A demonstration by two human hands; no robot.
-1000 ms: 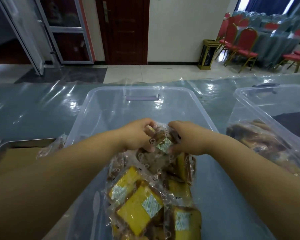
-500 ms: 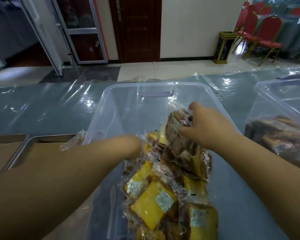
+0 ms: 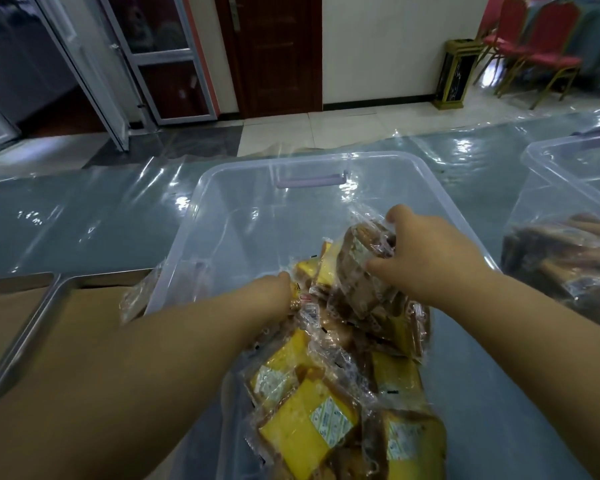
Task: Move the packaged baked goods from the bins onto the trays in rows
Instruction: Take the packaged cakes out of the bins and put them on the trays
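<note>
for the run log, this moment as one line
phase: picking from bin | right hand: grips brown pack | left hand: in pile, grip hidden | tray: left of bin

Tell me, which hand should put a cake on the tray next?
Probably the right hand: it grips a brown packet lifted above the pile. The left hand is nearer the tray, but it is dug into the pile, showing nothing held.

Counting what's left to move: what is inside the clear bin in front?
Wrapped cake packets heaped in the near half of the clear bin. The right hand grips a brown packet; the left hand reaches into the heap, fingers hidden. Lower packets are covered.
</note>
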